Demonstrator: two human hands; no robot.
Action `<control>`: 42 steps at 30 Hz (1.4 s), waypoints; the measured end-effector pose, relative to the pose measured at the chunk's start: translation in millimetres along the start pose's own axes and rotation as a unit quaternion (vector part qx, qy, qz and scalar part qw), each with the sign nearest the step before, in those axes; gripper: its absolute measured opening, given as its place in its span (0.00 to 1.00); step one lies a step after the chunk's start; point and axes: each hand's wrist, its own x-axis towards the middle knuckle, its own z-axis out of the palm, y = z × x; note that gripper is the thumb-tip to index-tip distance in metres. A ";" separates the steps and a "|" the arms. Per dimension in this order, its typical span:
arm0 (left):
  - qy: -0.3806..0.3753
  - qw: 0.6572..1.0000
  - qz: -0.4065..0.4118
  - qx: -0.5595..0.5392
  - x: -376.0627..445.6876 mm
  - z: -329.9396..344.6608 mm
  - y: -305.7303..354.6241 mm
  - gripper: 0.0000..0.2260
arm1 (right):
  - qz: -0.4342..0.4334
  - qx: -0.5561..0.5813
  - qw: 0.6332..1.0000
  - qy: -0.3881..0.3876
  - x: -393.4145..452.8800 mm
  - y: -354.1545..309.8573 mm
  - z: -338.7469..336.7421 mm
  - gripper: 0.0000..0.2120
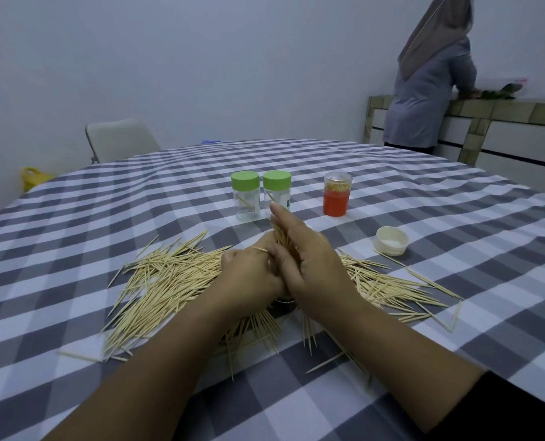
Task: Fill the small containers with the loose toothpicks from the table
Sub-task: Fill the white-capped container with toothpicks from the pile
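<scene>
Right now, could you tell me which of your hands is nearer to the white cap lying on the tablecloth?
The right hand. It holds a toothpick bundle left of the white cap, with bare cloth between them. The left hand sits beyond it, farther left.

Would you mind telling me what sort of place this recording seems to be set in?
Probably a home dining or kitchen area: a round table under a checked cloth, a folding chair against a plain wall, and a tiled counter where another person stands working.

Grey-white checked tablecloth; green lids; orange container.
</scene>
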 end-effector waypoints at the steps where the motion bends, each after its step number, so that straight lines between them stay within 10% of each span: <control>1: 0.007 1.000 0.005 -0.005 -0.2 -0.3 0.0 0.19 | 0.000 0.002 1.000 0.006 0.8 0.4 0.6 0.25; 14: -0.042 0.951 0.023 0.306 12.7 5.0 -5.9 0.13 | -0.094 -0.005 0.995 0.028 0.5 2.5 8.9 0.18; 21: 0.047 0.998 0.040 0.008 7.5 9.6 -10.7 0.13 | 0.037 0.043 0.997 0.058 3.3 1.8 -0.3 0.23; 36: 0.056 0.998 -0.010 -0.015 8.8 8.4 -15.5 0.21 | 0.114 0.069 0.991 0.029 3.7 9.2 -8.7 0.07; 42: 0.081 0.996 -0.021 0.022 13.2 11.5 -19.5 0.14 | 0.106 -0.041 0.993 -0.024 6.1 10.9 -13.1 0.18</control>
